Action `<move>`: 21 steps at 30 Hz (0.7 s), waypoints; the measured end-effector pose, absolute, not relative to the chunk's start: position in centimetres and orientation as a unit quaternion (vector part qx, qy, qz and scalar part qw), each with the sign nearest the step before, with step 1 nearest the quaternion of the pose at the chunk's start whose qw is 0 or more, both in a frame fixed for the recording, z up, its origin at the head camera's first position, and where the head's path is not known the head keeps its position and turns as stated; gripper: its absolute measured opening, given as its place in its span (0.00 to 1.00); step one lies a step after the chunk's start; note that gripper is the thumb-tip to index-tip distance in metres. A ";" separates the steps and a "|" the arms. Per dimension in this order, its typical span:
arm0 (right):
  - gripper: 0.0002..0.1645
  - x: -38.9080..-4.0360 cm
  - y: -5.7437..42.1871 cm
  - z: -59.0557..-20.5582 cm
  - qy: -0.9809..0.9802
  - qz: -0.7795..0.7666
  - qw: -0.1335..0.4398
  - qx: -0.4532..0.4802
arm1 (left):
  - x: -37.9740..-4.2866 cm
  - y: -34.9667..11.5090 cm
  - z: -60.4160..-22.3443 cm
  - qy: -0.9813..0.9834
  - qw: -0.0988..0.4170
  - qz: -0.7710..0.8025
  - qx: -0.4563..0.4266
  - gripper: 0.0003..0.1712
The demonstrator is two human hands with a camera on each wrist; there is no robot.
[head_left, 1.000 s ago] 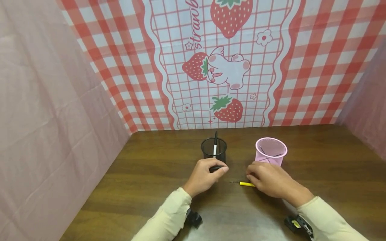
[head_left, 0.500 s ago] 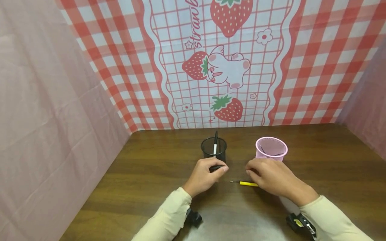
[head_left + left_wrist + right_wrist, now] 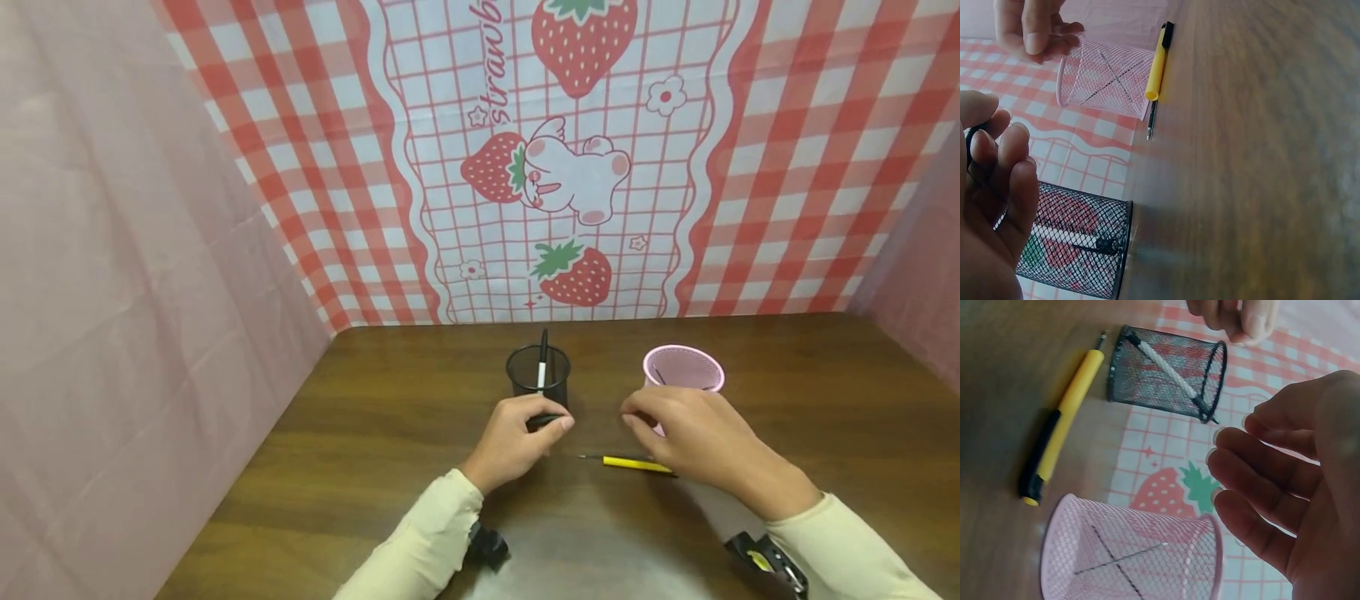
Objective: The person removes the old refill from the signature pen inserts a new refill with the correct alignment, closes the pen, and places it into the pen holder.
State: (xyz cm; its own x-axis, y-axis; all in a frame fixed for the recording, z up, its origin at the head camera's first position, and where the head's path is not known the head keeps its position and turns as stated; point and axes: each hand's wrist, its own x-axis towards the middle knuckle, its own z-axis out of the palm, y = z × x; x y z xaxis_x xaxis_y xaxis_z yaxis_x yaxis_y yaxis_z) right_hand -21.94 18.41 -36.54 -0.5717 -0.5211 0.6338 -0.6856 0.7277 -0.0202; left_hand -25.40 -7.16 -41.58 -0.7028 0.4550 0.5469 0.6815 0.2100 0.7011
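My left hand (image 3: 513, 437) pinches a small black object (image 3: 545, 422) in front of the black mesh cup; fingers cover most of it and its kind is unclear. My right hand (image 3: 705, 437) hovers before the pink mesh cup (image 3: 1141, 522), its fingers (image 3: 1260, 519) loosely bent with nothing between them. Below that hand a yellow pen (image 3: 637, 463) with a black clip lies on the table, its dark tip pointing left. In the right wrist view two thin dark sticks (image 3: 1110, 557) cross inside the pink cup.
The black mesh cup (image 3: 557, 395) stands left of the pink one and holds a black-and-white pen (image 3: 542, 362) leaning upward. A red checked cloth (image 3: 787, 183) hangs behind the brown wooden table (image 3: 360, 467). Pink cloth (image 3: 150, 275) bounds the left side.
My right hand has risen and drawn back to the right, uncovering more of the yellow pen. My left hand keeps its grip on the black object. The head view has shifted slightly.
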 end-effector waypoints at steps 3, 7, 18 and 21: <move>0.06 -21.9 18.8 -36.3 -0.869 0.135 0.328 0.346 | -25.3 -6.9 -41.7 -0.767 0.109 -0.514 -0.368 0.07; 0.06 -22.1 19.2 -35.9 -0.865 0.136 0.345 0.337 | -25.4 -6.8 -41.7 -0.766 0.106 -0.518 -0.366 0.05; 0.06 -23.0 20.6 -35.4 -0.875 0.132 0.356 0.300 | -24.3 -6.7 -40.1 -0.768 0.113 -0.519 -0.358 0.03; 0.07 -23.0 21.2 -35.5 -0.882 0.131 0.349 0.288 | -23.4 -6.5 -39.3 -0.765 0.105 -0.527 -0.354 0.03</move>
